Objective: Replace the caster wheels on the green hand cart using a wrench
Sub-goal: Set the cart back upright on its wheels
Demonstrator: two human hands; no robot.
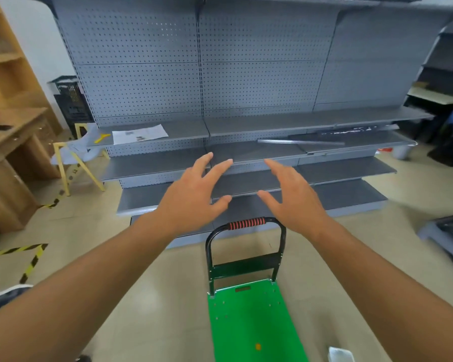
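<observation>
- Head view: both of your arms reach out in front of you. Your left hand (191, 197) and your right hand (293, 197) are up in the air and touch nothing.
- The fingers of both hands are spread wide and almost straight, with the thumbs out. They hold nothing.
- The green hand cart (251, 317) stands on the floor (168, 296) in front of you, right way up, with its flat green top showing. Its handle (246, 223), black with a red grip, stands up at the far end. It is just below your hands and near the grey shelves (246, 152).
- You cannot see the caster wheels from here. They would be under the green top. No wrench shows either.
- I think your step now is to take hold of the cart, so you can turn it over and get to the wheels.
- To do it well, bring both hands down onto the handle, one on each side of the red grip. Wrap your fingers all the way round the bar before you pull.
- Tip the cart slowly. The shelves are close behind it, so draw it toward you first and it will not bang them.
- Watch the small clear thing (340, 355) on the floor beside the cart's near right edge. Do not lay the cart on it.
</observation>
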